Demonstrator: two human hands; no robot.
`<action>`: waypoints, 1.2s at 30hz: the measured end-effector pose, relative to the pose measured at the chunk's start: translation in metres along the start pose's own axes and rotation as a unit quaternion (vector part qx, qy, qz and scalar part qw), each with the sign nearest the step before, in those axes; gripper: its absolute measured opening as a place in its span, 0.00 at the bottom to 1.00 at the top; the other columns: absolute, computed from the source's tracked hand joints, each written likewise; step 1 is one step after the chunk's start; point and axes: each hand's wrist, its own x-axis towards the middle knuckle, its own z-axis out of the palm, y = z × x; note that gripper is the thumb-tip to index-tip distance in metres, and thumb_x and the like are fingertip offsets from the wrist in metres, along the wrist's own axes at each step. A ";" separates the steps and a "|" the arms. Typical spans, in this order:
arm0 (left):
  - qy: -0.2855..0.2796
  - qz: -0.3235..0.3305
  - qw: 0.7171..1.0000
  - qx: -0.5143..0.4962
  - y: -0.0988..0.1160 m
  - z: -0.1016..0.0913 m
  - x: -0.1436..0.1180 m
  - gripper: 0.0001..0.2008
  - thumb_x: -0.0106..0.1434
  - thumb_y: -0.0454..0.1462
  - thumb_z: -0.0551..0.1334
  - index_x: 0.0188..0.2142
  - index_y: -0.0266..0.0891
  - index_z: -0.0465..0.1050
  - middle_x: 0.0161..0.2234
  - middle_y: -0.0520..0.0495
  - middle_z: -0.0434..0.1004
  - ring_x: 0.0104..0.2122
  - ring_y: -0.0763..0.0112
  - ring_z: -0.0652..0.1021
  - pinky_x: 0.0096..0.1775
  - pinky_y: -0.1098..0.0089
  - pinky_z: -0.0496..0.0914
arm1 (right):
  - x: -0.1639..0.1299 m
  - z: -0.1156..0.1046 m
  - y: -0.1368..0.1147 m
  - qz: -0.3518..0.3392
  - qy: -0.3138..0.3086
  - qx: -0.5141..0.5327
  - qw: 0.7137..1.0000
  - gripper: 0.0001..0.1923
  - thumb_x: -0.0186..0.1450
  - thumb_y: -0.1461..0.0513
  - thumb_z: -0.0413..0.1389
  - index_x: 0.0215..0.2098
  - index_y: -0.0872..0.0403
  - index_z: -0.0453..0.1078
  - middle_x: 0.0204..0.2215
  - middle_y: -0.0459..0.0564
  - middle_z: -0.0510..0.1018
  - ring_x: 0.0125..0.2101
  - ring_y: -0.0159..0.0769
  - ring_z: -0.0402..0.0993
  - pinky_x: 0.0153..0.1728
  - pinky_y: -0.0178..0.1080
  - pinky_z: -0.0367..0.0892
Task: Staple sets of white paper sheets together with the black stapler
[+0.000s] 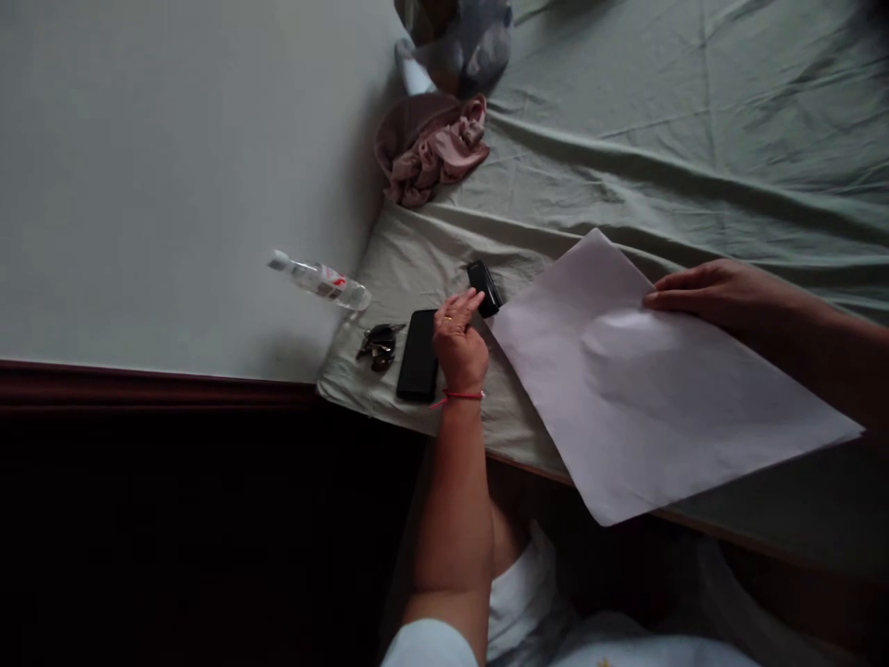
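- Left hand [461,343]: positioned over the cloth-covered surface [750,167], inward from its near edge. Fingers extended and close together; fingertips contact the black stapler. Whether the hand grips it cannot be told.
- Black stapler [484,288]: lies directly ahead of the left hand, toward the left part of the surface. Its lower end is just beside the left corner of the white paper; contact between the two cannot be confirmed.
- Right hand [701,292]: thumb and fingers pinch the upper right edge of the paper, thumb on top.
- White paper [667,398]: spans the area between the hands, right of the left hand. Its lowest corner projects past the near edge of the surface. Sheet count cannot be determined.
- Smartphone [418,357]: lies screen dark, immediately left of the left hand, close to the near edge.
- Keys [380,346]: lie left of the smartphone, near the near left corner.
- Plastic bottle [326,283]: base at the left edge, body seen against the white wall [181,176].
- Pink cloth [437,153]: crumpled at the left edge, farther from the person than the bottle.
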 end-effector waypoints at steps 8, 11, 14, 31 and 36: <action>-0.028 0.000 0.999 0.042 0.002 -0.003 0.000 0.36 0.57 0.16 0.50 0.52 0.47 0.84 0.56 0.51 0.84 0.64 0.65 0.75 0.68 0.56 0.65 | 0.007 -0.006 0.008 -0.031 -0.032 0.055 0.998 0.04 0.62 0.60 0.66 0.33 0.53 0.79 0.25 0.51 0.77 0.19 0.31 0.69 0.17 0.33 0.63; -0.058 -0.029 0.994 0.086 0.010 -0.004 -0.005 0.37 0.59 0.17 0.50 0.54 0.50 0.83 0.59 0.52 0.81 0.66 0.62 0.73 0.70 0.49 0.62 | 0.004 -0.005 0.005 -0.014 -0.026 0.047 0.998 0.04 0.64 0.61 0.64 0.33 0.53 0.79 0.25 0.50 0.77 0.19 0.31 0.69 0.16 0.33 0.63; -0.079 -0.065 0.985 0.136 0.023 -0.004 -0.013 0.38 0.61 0.18 0.51 0.58 0.54 0.79 0.64 0.52 0.76 0.68 0.59 0.70 0.71 0.37 0.52 | 0.000 -0.003 0.001 0.005 -0.011 0.038 0.999 0.03 0.65 0.62 0.63 0.35 0.54 0.79 0.26 0.50 0.78 0.19 0.30 0.70 0.17 0.32 0.64; -0.046 -0.088 0.987 -0.128 0.003 -0.001 -0.009 0.30 0.60 0.21 0.56 0.55 0.46 0.81 0.61 0.48 0.79 0.64 0.66 0.75 0.70 0.58 0.63 | 0.014 -0.020 0.017 -0.058 -0.175 -0.014 0.983 0.18 0.56 0.50 0.70 0.35 0.54 0.78 0.25 0.47 0.77 0.20 0.30 0.71 0.20 0.32 0.64; 0.024 -0.189 0.964 -0.187 0.006 -0.010 -0.014 0.13 0.66 0.31 0.63 0.48 0.41 0.82 0.49 0.43 0.86 0.49 0.67 0.84 0.52 0.67 0.77 | 0.018 -0.025 0.026 -0.104 -0.252 -0.069 0.960 0.27 0.54 0.41 0.70 0.33 0.55 0.75 0.24 0.45 0.73 0.21 0.27 0.68 0.21 0.30 0.62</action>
